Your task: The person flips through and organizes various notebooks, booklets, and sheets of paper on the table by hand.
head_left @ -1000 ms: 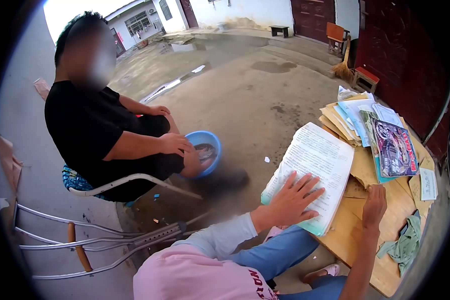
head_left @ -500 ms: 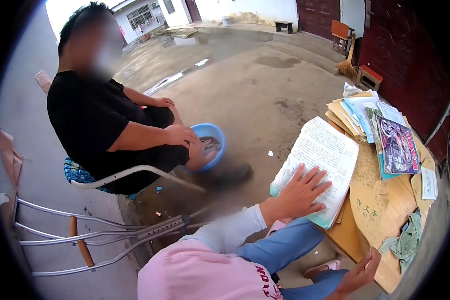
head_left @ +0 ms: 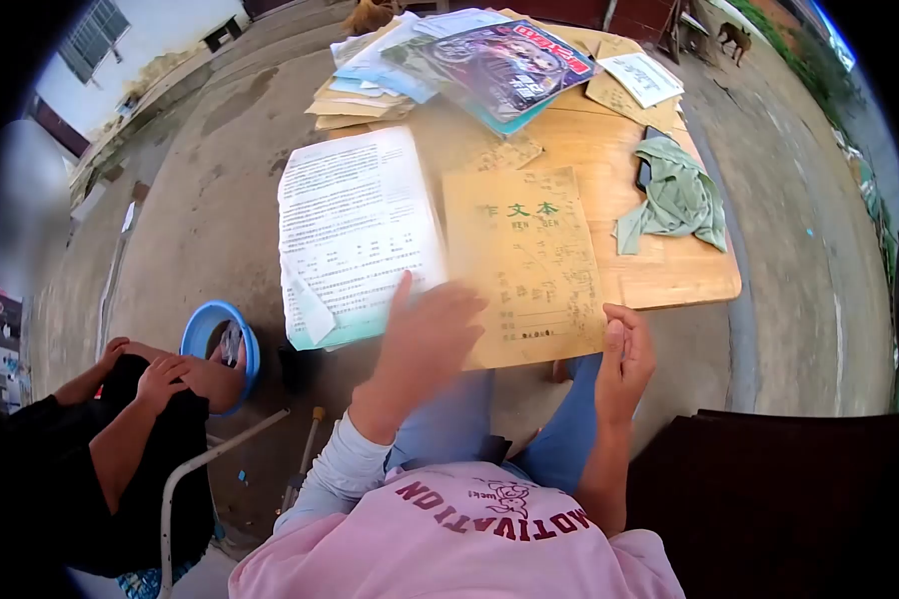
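A tan composition notebook with green Chinese characters lies in front of me and reaches past the table's near edge. Curled at its lower right edge, the fingers of my right hand pinch the paper. My left hand, smeared by motion, has its fingers stretched out between this notebook and an open printed book. Its forefinger points up over the book's lower right corner; whether it touches the page I cannot tell. The printed book has a folded lower left corner and a greenish lower margin.
On the wooden table are a magazine, stacked papers, a white booklet, a green cloth and a dark phone. To the left, a seated person has feet near a blue basin.
The view has swung right, toward the table. My left hand has lifted from the middle of the printed page and moved right toward the notebook. My right hand stays at the notebook's edge.
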Tool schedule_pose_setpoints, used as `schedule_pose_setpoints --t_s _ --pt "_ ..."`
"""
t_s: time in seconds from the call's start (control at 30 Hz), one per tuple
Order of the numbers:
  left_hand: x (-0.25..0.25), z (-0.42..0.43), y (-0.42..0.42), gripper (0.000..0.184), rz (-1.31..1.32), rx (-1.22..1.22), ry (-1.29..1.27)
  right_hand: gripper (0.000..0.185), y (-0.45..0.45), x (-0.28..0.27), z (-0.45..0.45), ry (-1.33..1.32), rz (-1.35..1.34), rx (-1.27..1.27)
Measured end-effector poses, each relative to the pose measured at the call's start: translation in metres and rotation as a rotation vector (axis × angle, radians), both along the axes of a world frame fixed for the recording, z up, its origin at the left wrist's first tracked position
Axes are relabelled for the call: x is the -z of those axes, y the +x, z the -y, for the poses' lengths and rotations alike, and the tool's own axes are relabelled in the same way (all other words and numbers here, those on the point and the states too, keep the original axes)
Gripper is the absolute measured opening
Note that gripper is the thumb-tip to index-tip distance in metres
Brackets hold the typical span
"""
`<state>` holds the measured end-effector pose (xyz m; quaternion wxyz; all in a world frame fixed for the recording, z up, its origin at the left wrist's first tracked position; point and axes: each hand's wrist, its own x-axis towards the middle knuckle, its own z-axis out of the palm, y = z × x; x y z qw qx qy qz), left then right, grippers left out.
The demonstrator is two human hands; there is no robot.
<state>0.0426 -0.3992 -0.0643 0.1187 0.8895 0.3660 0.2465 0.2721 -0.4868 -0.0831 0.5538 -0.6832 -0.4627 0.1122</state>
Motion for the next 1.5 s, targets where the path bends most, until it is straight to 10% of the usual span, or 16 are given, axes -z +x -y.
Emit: schedule_pose_setpoints --t_s 0.43,0.63,0.93,1.5 --pt "-0.003 0.009 0.033 0.031 0.104 0.212 -0.096 0.021 0.008 0.026 0.024 0.030 -0.730 -0.042" --pt "0.008 0.013 0.066 0.035 0.146 0.292 -0.066 0.020 0.009 -0.002 0.041 0.222 -0.474 -0.087" --pt "0.004 -0.010 0.063 0.033 0.778 0.103 -1.053 0.033 -0.036 -0.015 0.018 0.042 0.223 -0.528" --pt "0.012 -0.005 0.044 0.027 1.059 0.133 -1.431 0.076 -0.026 0.007 0.039 0.139 -0.777 -0.625"
